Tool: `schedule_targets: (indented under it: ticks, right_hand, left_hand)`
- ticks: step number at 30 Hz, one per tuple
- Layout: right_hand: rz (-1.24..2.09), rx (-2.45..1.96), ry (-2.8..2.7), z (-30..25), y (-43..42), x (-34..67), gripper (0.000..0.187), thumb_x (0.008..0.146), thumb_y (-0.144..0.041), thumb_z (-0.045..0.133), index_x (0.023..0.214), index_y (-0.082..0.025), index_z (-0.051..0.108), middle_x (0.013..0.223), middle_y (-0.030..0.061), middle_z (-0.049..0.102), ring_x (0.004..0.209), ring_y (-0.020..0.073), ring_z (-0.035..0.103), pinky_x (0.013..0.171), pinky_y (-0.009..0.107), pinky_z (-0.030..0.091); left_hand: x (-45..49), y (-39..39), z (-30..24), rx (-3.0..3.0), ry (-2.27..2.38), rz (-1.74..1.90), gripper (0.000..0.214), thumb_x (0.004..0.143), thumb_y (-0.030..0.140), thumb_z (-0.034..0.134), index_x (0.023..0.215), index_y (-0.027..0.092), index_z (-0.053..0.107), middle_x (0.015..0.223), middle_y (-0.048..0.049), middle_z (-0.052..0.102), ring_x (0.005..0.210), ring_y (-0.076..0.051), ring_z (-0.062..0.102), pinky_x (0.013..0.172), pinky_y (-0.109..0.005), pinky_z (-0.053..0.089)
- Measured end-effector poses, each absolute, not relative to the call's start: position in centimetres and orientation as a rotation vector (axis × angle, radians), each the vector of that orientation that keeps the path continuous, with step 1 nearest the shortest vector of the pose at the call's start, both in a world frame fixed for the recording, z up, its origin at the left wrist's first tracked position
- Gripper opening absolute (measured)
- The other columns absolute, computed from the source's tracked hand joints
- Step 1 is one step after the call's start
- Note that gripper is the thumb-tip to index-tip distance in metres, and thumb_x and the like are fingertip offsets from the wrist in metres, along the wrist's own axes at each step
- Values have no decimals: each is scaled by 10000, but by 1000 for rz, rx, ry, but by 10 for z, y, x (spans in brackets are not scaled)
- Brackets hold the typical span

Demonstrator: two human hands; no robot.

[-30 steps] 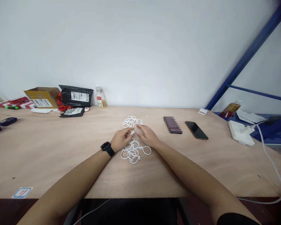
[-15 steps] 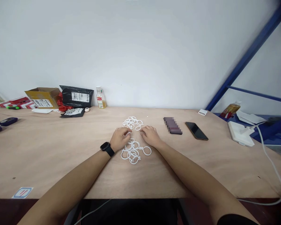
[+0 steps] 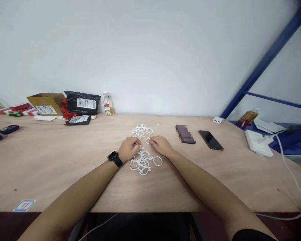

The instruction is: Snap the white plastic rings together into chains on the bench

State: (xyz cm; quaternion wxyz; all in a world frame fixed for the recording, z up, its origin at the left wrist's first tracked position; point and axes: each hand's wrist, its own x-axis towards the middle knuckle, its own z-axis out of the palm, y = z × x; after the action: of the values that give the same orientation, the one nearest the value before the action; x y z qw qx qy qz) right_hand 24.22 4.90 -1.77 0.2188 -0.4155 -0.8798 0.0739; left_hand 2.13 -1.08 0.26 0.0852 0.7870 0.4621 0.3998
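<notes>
White plastic curtain rings with small eyelets lie in two groups on the wooden table. The far group sits beyond my hands, and the near group lies between my wrists. My left hand, with a black watch on its wrist, is closed in a pinch; a bit of white ring shows at its fingertips, mostly hidden by the fingers. Opposite it, my right hand pinches a single curtain ring by its edge, between thumb and fingers. A gap separates the two hands.
To the right lie a pixelated dark phone-like object, a smartphone and a white power adapter with a cable. Along the wall at left stand a cardboard box, a black parcel bag and a bottle.
My right fingers have taken hold of the single ring and drawn it slightly nearer, away from the far group. My left fingers have curled closer together.
</notes>
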Motion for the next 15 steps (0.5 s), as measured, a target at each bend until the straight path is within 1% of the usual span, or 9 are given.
schedule_targets:
  ticks: [2, 4, 5, 6, 8, 9, 11, 13, 15]
  right_hand:
    - [201, -1149, -2435, -15, 49, 242, 222, 946, -305, 511, 928, -222, 716, 1031, 63, 716, 1007, 210, 621, 917, 343, 408]
    - [183, -1191, -2418, -14, 48, 242, 168, 904, -307, 578, 930, -215, 716, 980, 65, 719, 967, 219, 621, 896, 345, 410]
    - [173, -1210, -2401, -13, 48, 241, 173, 887, -309, 602, 984, -214, 708, 992, 68, 715, 969, 223, 615, 894, 347, 410]
    - [161, -1219, -2384, -14, 48, 241, 222, 878, -305, 611, 1065, -213, 688, 1031, 74, 706, 988, 226, 604, 899, 349, 408]
    - [139, -1214, -2372, -14, 47, 242, 338, 885, -282, 592, 1215, -215, 620, 1134, 85, 672, 1050, 231, 575, 923, 356, 398]
    - [135, -1207, -2382, -15, 46, 242, 355, 894, -263, 571, 1245, -221, 601, 1170, 86, 656, 1076, 232, 559, 935, 360, 392]
    - [147, -1202, -2418, -16, 46, 242, 303, 900, -223, 541, 1188, -228, 636, 1173, 79, 648, 1095, 231, 542, 949, 363, 381]
    - [172, -1210, -2429, -16, 47, 242, 224, 886, -197, 543, 1062, -222, 679, 1114, 70, 662, 1071, 227, 547, 942, 360, 381]
    - [202, -1215, -2390, -16, 47, 242, 176, 873, -193, 551, 999, -210, 673, 1040, 66, 673, 1022, 220, 562, 922, 357, 388]
  left_hand:
    - [22, -11, 2, 2346, 1376, 1196, 199, 703, 99, 463, 750, 181, 638, 681, -10, 627, 667, -158, 565, 698, -286, 455]
    - [22, -11, 1, 2357, 1367, 1199, 238, 700, 91, 468, 801, 181, 663, 701, -10, 640, 677, -157, 573, 716, -288, 465]
    - [22, -11, 0, 2362, 1362, 1196, 261, 705, 92, 475, 844, 181, 677, 715, -10, 647, 681, -156, 578, 723, -289, 469]
    - [22, -11, 0, 2363, 1363, 1194, 282, 712, 96, 484, 887, 181, 688, 725, -10, 653, 681, -153, 582, 726, -289, 473]
    - [22, -11, -1, 2350, 1374, 1186, 307, 732, 110, 507, 960, 181, 698, 724, -6, 656, 664, -145, 582, 719, -282, 476]
    - [22, -11, -1, 2338, 1376, 1183, 307, 746, 121, 519, 987, 181, 700, 715, -2, 655, 648, -139, 579, 710, -277, 475]
    - [21, -10, -2, 2310, 1376, 1194, 295, 780, 149, 536, 1025, 182, 697, 692, 6, 648, 621, -127, 570, 688, -265, 469]
    - [21, -9, -3, 2274, 1381, 1232, 273, 815, 185, 547, 1046, 186, 692, 679, 11, 643, 620, -120, 569, 679, -255, 462]
    - [21, -7, -5, 2224, 1390, 1282, 247, 835, 218, 558, 1043, 187, 688, 685, 10, 645, 637, -119, 578, 678, -249, 462]
